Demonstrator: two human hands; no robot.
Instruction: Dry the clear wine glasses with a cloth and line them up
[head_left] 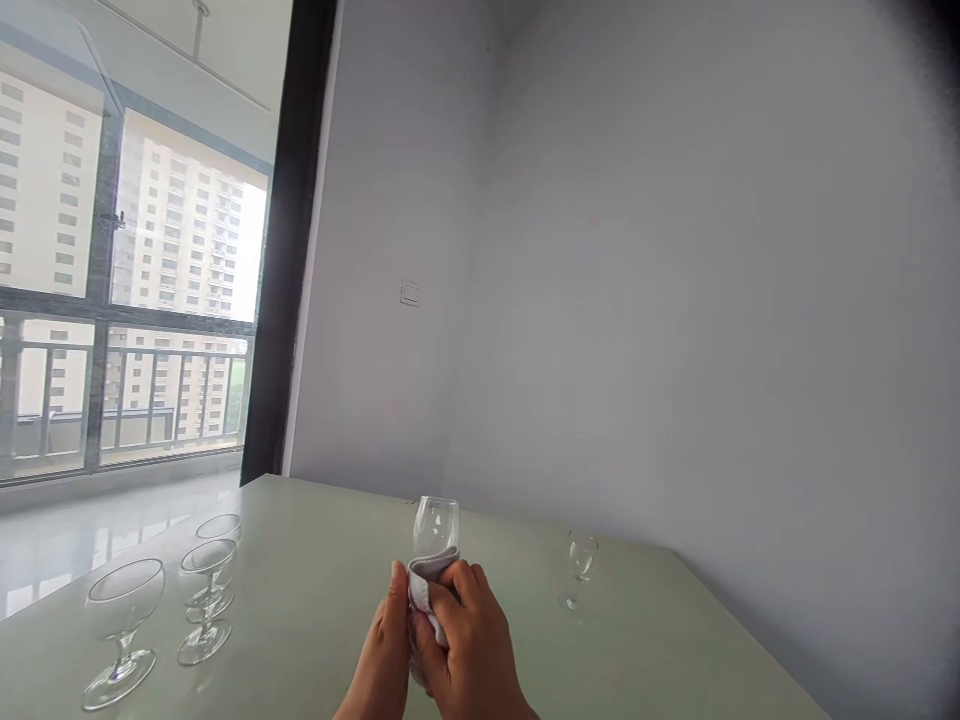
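Observation:
A clear wine glass [436,524] stands bowl-up between my two hands over the table, its lower part hidden by fingers and fabric. A pale grey cloth [420,590] is bunched around the bottom of the bowl. From the left side, my left hand [385,640] closes around the glass, thumb pointing up. My right hand [471,635] has its fingers curled over the cloth and presses it against the glass.
On the left of the pale green table [300,560] stand three stemmed glasses, the nearest glass [126,600] close to the table's left edge. Another stemmed glass [581,560] stands to the right. Grey walls [637,300] rise behind, with a large window [180,240] at left.

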